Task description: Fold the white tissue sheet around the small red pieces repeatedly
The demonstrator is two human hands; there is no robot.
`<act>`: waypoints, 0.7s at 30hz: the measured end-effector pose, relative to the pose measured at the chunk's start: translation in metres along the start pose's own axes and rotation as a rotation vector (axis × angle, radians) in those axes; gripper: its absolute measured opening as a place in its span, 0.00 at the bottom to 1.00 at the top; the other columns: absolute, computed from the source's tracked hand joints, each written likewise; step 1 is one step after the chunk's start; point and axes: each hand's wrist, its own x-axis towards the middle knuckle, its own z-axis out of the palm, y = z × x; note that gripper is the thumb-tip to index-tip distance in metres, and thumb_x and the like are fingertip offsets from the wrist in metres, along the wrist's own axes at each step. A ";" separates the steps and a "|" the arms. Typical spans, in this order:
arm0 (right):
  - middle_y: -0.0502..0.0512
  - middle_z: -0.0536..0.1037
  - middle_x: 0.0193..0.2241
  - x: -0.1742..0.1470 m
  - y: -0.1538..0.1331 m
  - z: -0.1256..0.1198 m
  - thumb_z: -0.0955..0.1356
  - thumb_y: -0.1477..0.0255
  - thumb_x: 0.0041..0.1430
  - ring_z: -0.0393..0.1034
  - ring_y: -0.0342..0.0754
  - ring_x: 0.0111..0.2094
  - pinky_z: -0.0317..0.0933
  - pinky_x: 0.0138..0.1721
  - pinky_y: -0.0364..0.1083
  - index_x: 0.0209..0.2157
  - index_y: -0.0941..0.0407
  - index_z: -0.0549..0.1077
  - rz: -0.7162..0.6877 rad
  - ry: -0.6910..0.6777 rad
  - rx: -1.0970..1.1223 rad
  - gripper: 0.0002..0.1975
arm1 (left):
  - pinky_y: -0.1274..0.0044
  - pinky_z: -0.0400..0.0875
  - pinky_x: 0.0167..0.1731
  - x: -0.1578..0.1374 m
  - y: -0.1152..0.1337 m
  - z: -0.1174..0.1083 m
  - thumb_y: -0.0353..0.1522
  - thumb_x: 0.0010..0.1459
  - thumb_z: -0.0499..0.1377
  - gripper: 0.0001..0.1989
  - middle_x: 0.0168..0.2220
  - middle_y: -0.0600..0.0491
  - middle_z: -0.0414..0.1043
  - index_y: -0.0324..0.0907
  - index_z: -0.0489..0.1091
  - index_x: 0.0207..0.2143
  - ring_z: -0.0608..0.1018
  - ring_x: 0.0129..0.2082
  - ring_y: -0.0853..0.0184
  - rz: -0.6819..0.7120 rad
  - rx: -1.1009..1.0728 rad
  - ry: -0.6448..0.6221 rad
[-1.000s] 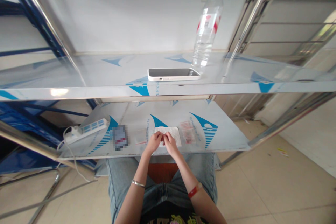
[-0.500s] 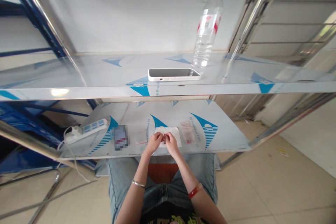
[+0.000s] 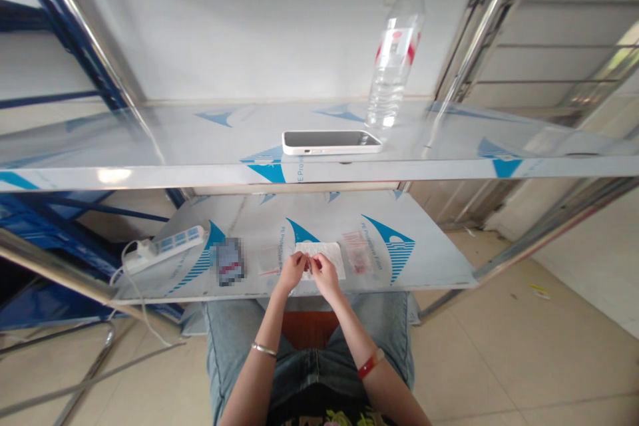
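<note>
white sheet [image 3: 335, 255], faintly creased, lying flat on the lower shelf [image 3: 434, 249], partly hidden

Both forearms [image 3: 271, 326] angle inward, kinda a V. Left hand [image 3: 293, 271] and right hand [image 3: 325, 274] basically meet, fingers [image 3: 319, 258] curled.

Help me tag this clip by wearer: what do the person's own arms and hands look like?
The left hand and right hand are ungloved, and no sleeve shows on the left forearm or the right forearm. A slim silver-coloured bangle rings the left one; a broader red band with a paler section rings the right. Finer markings are too small to tell.
</note>
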 end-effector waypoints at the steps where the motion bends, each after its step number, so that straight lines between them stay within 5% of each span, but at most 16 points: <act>1: 0.51 0.73 0.22 0.000 -0.002 -0.001 0.60 0.62 0.59 0.66 0.46 0.24 0.55 0.28 0.42 0.25 0.54 0.68 0.012 0.002 -0.039 0.14 | 0.77 0.61 0.27 0.000 0.000 0.001 0.38 0.57 0.48 0.16 0.18 0.54 0.66 0.41 0.62 0.20 0.69 0.21 0.70 0.006 0.016 0.006; 13: 0.50 0.76 0.27 -0.003 -0.013 -0.005 0.59 0.65 0.63 0.68 0.45 0.29 0.44 0.25 0.41 0.33 0.54 0.71 0.176 0.008 -0.418 0.13 | 0.79 0.56 0.26 -0.006 0.011 0.004 0.29 0.58 0.48 0.11 0.20 0.55 0.64 0.39 0.63 0.23 0.67 0.22 0.71 0.008 0.280 -0.001; 21: 0.50 0.77 0.29 -0.005 -0.008 0.002 0.60 0.66 0.64 0.68 0.45 0.29 0.43 0.25 0.42 0.33 0.55 0.71 0.190 0.044 -0.459 0.12 | 0.79 0.56 0.26 -0.006 0.017 0.004 0.30 0.59 0.49 0.11 0.24 0.51 0.71 0.39 0.68 0.27 0.71 0.26 0.69 -0.037 0.473 -0.021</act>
